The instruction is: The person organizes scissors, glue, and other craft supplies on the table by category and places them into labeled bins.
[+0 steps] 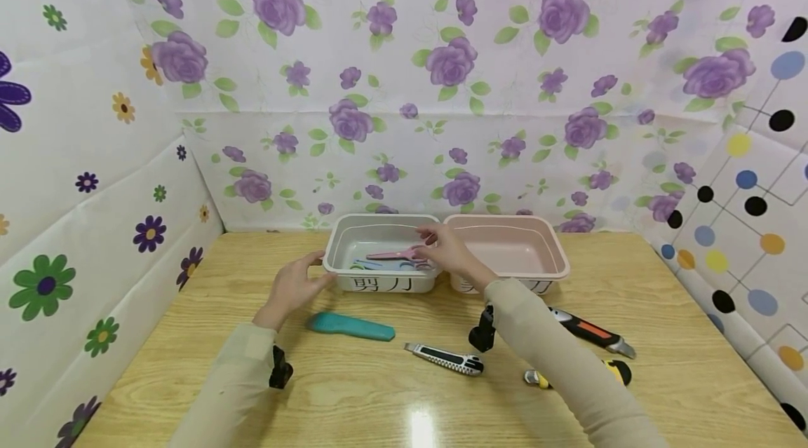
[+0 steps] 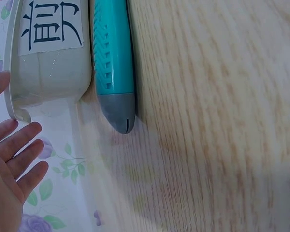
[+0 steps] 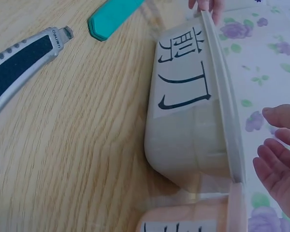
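Note:
My left hand (image 1: 294, 288) is at the left end of a white bin (image 1: 386, 282), touching its rim with fairly straight fingers; in the left wrist view the fingers (image 2: 20, 145) are spread loosely. Over the bin's right side hangs my right hand (image 1: 449, 250), fingers loosely bent, with nothing seen held in the right wrist view. Pink scissors (image 1: 390, 254) lie in the bin just below those fingertips. Beside them are blue-and-green scissors (image 1: 372, 265) and further handles, partly hidden by the rim. The bin's front carries a label (image 3: 183, 72) with black characters.
A pink bin (image 1: 505, 274) adjoins on the right. On the wooden table in front lie a teal cutter (image 1: 352, 326), a silver-and-black utility knife (image 1: 445, 358), a black-and-orange knife (image 1: 592, 331) and a yellow-and-black knife (image 1: 617, 369), partly behind the right sleeve.

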Tool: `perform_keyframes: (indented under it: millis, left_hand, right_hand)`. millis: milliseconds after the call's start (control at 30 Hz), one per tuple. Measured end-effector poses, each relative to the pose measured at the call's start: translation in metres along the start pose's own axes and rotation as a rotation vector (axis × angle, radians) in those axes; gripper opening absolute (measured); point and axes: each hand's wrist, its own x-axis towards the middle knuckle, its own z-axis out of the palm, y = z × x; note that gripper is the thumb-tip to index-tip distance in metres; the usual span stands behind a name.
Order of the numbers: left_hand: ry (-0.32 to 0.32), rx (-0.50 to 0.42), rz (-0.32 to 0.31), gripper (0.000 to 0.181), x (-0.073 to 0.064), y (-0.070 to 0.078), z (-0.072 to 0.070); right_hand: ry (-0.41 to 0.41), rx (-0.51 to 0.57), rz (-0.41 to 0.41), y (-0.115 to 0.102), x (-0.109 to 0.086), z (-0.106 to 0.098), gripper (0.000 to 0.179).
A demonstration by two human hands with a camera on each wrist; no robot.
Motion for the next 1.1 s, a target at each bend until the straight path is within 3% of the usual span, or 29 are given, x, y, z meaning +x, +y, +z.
perform_keyframes:
  millis: [633,1100]
  left_hand:
    - [0.013,-0.017,0.007,0.055,-0.001,-0.001,-0.001]
    - [0.015,-0.002,0.026,0.055,0.000,0.003,0.001]
  right_hand:
    - [-0.088,-0.031,-0.121,-0.008,-0.032,-0.023,0.044]
    - [-0.111,-0.026,-0.086,-0.003,-0.066,-0.036,0.050]
